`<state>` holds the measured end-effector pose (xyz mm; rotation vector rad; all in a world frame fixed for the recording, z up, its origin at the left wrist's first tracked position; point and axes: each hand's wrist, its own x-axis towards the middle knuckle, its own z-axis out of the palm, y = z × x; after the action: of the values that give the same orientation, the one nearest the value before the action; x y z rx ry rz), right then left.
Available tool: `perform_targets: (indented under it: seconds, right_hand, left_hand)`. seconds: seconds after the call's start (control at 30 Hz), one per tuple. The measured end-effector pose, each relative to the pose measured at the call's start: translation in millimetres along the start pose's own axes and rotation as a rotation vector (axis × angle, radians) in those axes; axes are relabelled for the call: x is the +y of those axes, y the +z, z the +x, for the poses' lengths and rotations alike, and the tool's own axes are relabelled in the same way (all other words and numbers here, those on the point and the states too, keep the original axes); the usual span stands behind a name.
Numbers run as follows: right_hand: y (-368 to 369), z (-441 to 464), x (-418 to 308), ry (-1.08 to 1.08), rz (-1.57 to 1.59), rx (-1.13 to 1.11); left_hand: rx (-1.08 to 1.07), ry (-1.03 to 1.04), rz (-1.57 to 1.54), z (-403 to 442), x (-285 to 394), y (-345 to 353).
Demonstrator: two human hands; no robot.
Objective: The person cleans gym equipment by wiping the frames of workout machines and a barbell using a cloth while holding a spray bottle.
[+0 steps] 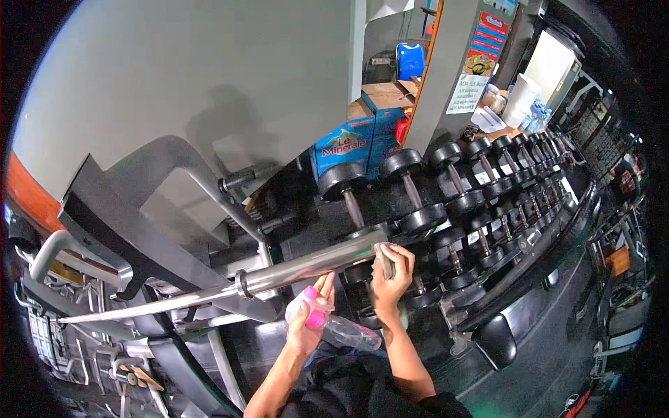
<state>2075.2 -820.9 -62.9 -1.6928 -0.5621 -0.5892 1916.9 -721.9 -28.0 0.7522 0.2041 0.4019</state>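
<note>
A chrome barbell (300,272) runs across the view from the lower left to the middle, its thick sleeve end nearest me. My right hand (394,282) is closed on a pale cloth (384,259), pressed against the tip of that sleeve. Just below the sleeve, my left hand (301,331) grips a clear spray bottle (354,334) with a pink and white head. The bottle lies tilted, its body pointing right toward my right forearm. Part of the cloth is hidden by my fingers.
Several black dumbbells (413,191) fill a two-level rack on the right. A grey bench frame (230,202) stands at the left under the bar. Blue water cartons (343,148) are stacked behind. A black bench seat (495,341) sits lower right.
</note>
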Motion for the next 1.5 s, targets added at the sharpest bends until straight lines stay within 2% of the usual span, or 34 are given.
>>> perform_targets:
  seconds: [0.07, 0.2, 0.27, 0.33, 0.47, 0.57, 0.6, 0.67, 0.8, 0.87, 0.9, 0.93, 1.0, 1.07, 1.2, 1.3, 1.37, 1.4, 1.5]
  right_hand:
    - [7.9, -11.0, -6.1, -0.043, -0.046, -0.02]
    - [11.7, -26.6, -16.0, -0.241, 0.067, -0.35]
    - [5.3, -18.2, -14.7, -0.223, 0.068, -0.335]
    - [7.2, -15.5, -5.1, -0.203, 0.004, -0.218]
    - [-1.3, -11.1, 12.9, 0.037, -0.031, -0.006]
    - [-11.6, -5.1, 19.9, 0.139, 0.085, -0.033]
    - [-10.8, 3.2, 22.5, 0.113, 0.089, -0.009]
    - [-21.9, 11.4, 17.5, 0.732, 0.355, 0.04]
    - [-33.9, 40.7, 43.5, 0.791, 0.46, -0.315]
    - [-18.0, 42.0, 68.6, 0.533, 0.457, -0.391]
    - [-17.9, 51.2, 63.9, 0.603, 0.543, -0.512]
    - [-18.6, 66.7, 45.0, 0.702, 0.544, -0.54]
    - [-13.9, 72.5, 52.3, 0.401, 0.548, -0.541]
    - [-19.9, 70.1, 48.5, 0.35, 0.531, -0.52]
    - [-29.6, 47.6, 59.7, 0.231, 0.524, -0.472]
    - [-27.7, 22.6, 75.3, 0.285, 0.564, -0.474]
    - [-20.5, 8.9, 80.0, 0.544, 0.564, -0.5]
    - [-16.7, 9.7, 78.5, 0.546, 0.568, -0.504]
    - [-4.0, 18.9, 69.4, 0.815, 0.697, -0.514]
  left_hand:
    - [-0.018, -0.015, 0.008, -0.3, 0.4, -0.1]
    - [-0.025, -0.02, 0.05, -3.7, 2.2, -1.5]
    - [-0.035, -0.022, 0.064, -3.6, 5.6, -4.1]
    - [-0.047, -0.065, 0.08, -3.5, 11.4, -4.0]
    - [-0.032, -0.089, 0.113, -2.7, 18.4, -0.9]
    - [-0.045, -0.099, 0.364, -2.2, 24.4, 2.9]
    - [-0.037, -0.103, 0.367, -2.8, 27.1, 3.0]
    - [-0.178, -0.125, 0.545, -1.5, 33.4, 3.4]
    - [-0.182, -0.105, 0.626, 11.4, 35.5, 16.7]
    - [-0.151, -0.083, 0.754, 26.2, 31.2, 18.1]
    - [-0.091, -0.072, 0.747, 32.2, 27.6, 19.5]
    - [-0.03, -0.06, 0.741, 37.8, 25.2, 22.3]
    - [0.02, -0.026, 0.772, 48.8, 21.4, 32.6]
    - [0.129, -0.017, 0.893, 57.9, 19.9, 37.1]
    - [0.201, 0.013, 1.01, 63.1, 14.2, 41.7]
    - [0.249, 0.046, 0.989, 64.1, 11.5, 49.8]
    - [0.263, 0.055, 0.993, 64.1, 11.5, 51.9]
    - [0.268, 0.055, 0.995, 64.2, 11.4, 51.1]
    - [0.256, 0.077, 1.081, 62.5, 12.2, 48.1]
